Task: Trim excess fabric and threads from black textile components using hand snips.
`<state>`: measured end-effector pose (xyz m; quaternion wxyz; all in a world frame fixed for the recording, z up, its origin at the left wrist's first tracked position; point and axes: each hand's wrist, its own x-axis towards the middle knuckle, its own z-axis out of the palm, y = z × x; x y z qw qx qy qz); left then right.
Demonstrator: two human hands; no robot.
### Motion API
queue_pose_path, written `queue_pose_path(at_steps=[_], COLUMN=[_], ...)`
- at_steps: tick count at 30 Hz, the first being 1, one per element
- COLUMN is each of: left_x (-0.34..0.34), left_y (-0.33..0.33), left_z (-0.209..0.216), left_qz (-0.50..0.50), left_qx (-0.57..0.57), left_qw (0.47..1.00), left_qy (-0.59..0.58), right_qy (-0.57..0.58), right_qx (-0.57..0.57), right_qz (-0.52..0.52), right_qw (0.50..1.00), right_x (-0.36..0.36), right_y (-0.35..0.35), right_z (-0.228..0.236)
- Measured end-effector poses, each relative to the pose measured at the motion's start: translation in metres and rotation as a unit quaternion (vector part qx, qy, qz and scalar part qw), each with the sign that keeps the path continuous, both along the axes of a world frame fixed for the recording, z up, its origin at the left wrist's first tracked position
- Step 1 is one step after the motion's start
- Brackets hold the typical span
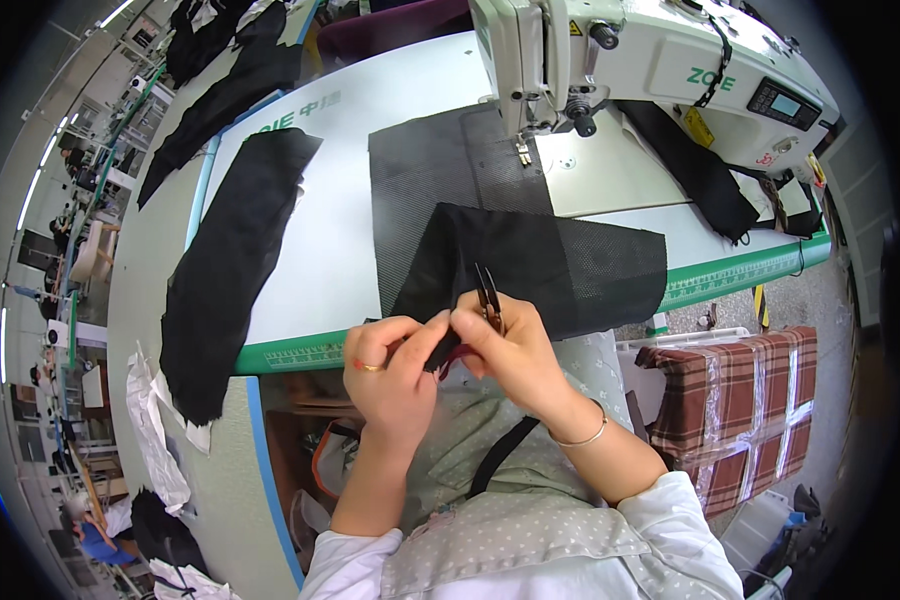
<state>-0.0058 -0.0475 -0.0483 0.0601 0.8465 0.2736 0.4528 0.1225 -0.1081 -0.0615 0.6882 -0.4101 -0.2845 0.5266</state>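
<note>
Black fabric [510,240], part plain and part mesh, lies folded at the front of the sewing table, with its near edge drawn up between my hands. My left hand [395,375] is closed, thumb and fingers pinching that edge. Right against it, my right hand [505,350] is wrapped around small dark-bladed thread snips [489,295], their tips pointing away from me. Its thumb also meets the cloth beside my left fingertips. Something dark red shows between the hands, mostly hidden. A flat mesh panel [420,165] reaches back under the sewing machine's presser foot [523,152].
The white sewing machine [660,60] stands at the back right. A long black fabric piece [235,260] lies on the left, another black strip [690,170] under the machine arm. A green ruler edge [300,355] borders the table. A plaid-covered box [735,400] sits low right.
</note>
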Motion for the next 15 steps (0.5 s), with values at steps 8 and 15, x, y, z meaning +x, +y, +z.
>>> queue_pose_path(at_steps=[8, 15], left_x=[-0.001, 0.016], left_y=[-0.018, -0.019], left_z=[0.003, -0.005], left_qz=[-0.121, -0.078], left_qx=[-0.105, -0.236], left_qw=[0.986, 0.968], left_qy=[0.048, 0.017], right_qy=[0.008, -0.009], right_qx=[-0.076, -0.088], right_qz=[0.028, 0.026], right_qw=[0.997, 0.996], right_x=[0.019, 0.021], right_y=[-0.035, -0.049], right_z=[-0.012, -0.025])
